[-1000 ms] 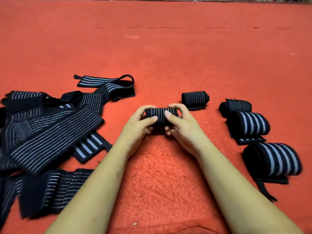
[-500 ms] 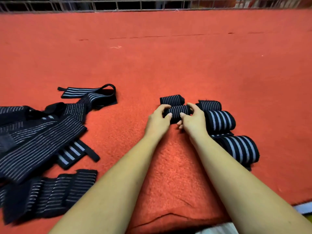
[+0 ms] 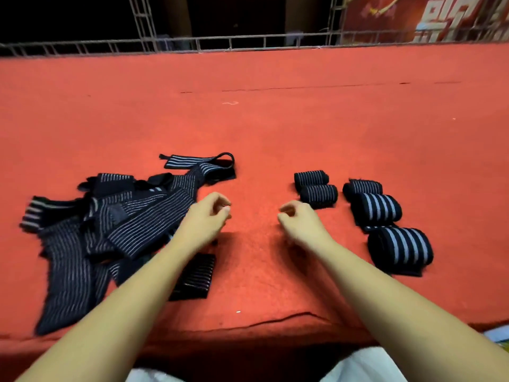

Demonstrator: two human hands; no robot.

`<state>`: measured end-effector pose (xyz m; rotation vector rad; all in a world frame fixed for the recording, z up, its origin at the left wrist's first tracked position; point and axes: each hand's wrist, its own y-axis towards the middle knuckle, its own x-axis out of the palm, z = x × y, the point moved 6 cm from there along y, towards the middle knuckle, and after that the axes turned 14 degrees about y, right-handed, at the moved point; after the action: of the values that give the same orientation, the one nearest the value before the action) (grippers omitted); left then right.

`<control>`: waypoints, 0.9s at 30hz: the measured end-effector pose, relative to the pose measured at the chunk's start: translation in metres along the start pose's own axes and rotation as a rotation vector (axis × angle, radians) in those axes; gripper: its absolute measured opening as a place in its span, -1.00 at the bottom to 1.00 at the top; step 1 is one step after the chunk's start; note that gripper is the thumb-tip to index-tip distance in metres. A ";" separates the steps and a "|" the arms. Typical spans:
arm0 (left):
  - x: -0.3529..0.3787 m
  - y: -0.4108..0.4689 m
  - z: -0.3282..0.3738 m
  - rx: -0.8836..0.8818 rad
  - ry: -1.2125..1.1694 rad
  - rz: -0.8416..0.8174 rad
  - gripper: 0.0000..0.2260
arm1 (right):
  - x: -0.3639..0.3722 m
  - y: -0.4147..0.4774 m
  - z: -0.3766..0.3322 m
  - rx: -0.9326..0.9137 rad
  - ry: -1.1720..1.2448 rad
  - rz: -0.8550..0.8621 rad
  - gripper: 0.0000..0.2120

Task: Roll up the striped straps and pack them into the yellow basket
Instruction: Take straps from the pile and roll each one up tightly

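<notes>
Two hands hover apart over the red felt-covered desk (image 3: 275, 128), the left hand (image 3: 205, 219) and right hand (image 3: 298, 220) both loosely curled, holding nothing. Just right of the right hand sit five rolled black white-striped straps (image 3: 377, 209). A heap of unrolled striped straps (image 3: 132, 219) spreads left of the left hand. Bare felt lies between and beyond the hands, and the near edge (image 3: 275, 322) runs under the forearms.

Bare forearms (image 3: 118, 307), white garment (image 3: 360, 366) at lap.
</notes>
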<state>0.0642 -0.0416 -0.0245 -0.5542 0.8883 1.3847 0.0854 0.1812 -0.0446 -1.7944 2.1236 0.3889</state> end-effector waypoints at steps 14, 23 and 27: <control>-0.023 -0.090 -0.091 0.062 0.375 -0.145 -0.90 | 0.155 -0.065 -0.035 -0.063 -0.259 -0.416 -0.80; -0.053 -0.092 -0.055 0.106 -0.005 -0.192 -0.64 | 0.070 -0.064 -0.078 -0.082 0.668 -0.426 -0.79; -0.054 -0.084 -0.032 0.184 -0.014 -0.205 -0.74 | 0.027 -0.057 -0.094 0.006 0.944 -0.406 -0.82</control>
<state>0.1423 -0.1112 -0.0130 -0.4796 0.9108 1.1073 0.1305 0.1090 0.0297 -2.6556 2.1194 -0.7036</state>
